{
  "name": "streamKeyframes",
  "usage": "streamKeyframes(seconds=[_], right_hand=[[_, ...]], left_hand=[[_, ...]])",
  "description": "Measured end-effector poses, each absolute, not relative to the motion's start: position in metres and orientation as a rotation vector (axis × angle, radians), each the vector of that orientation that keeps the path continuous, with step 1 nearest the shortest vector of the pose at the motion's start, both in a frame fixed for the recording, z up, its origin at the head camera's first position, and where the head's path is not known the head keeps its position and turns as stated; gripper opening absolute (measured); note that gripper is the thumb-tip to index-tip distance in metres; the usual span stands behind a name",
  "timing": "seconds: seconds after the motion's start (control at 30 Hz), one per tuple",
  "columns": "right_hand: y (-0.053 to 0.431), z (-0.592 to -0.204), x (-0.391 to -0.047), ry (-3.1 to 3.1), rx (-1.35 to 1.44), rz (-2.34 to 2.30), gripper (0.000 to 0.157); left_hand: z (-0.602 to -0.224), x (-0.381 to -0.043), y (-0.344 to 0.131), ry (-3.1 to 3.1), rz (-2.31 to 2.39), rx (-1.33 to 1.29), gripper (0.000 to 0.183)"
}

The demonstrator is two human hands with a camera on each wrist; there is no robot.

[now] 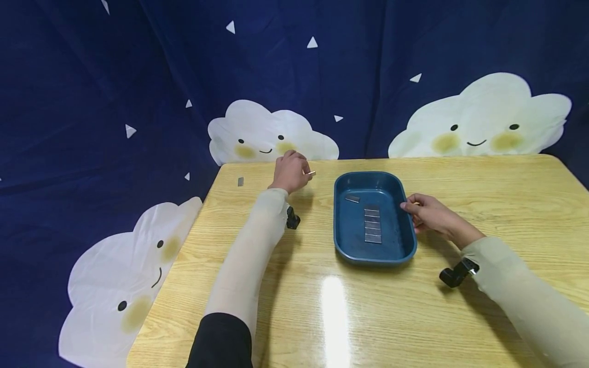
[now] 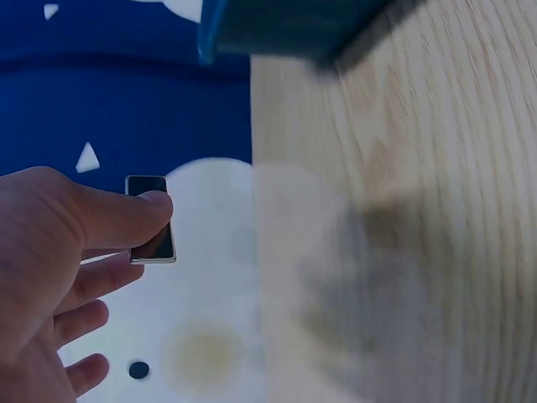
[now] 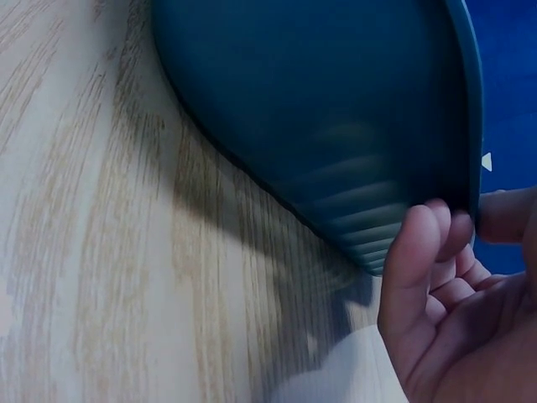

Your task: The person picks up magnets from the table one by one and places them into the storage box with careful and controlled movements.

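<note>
My left hand (image 1: 291,173) is over the back of the table, left of the blue tray (image 1: 348,235). It pinches a small flat rectangular metal piece (image 2: 153,245), dark and shiny with a pale edge, between thumb and fingers. At the tray's right side my right hand (image 1: 434,215) grips the rim, thumb on one side and fingers on the other. On the tray's floor lies a column of several metal pieces (image 1: 372,225), edge to edge. Apart from them, one tilted metal piece (image 1: 352,198) lies near the tray's far left corner.
Another metal piece (image 1: 241,181) lies on the wooden table (image 1: 285,286) near its far left corner. Behind the table hangs a dark blue curtain (image 1: 276,66) with white clouds. Glare streaks the tabletop in front of the tray.
</note>
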State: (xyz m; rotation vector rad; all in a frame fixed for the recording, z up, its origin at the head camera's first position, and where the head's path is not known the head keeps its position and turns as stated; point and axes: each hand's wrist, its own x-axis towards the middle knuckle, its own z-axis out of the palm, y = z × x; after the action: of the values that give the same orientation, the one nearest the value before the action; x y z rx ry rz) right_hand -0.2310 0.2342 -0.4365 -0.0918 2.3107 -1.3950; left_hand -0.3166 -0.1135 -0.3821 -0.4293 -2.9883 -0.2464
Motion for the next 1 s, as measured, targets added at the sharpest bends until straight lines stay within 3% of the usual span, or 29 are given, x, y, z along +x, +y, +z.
streamKeyframes(seconds=[0.5,1.0], right_hand=[[0.235,-0.436,-0.231,2.296,-0.090,-1.417,0.030],[0.236,-0.437,-0.230,2.309,-0.092,-1.414,0.031]], left_hand=[[-0.360,-0.296,-0.074,-2.918,-0.148,-0.747,0.012],[-0.372,-0.280,-0.014,-3.000,-0.098,-0.664,0.029]])
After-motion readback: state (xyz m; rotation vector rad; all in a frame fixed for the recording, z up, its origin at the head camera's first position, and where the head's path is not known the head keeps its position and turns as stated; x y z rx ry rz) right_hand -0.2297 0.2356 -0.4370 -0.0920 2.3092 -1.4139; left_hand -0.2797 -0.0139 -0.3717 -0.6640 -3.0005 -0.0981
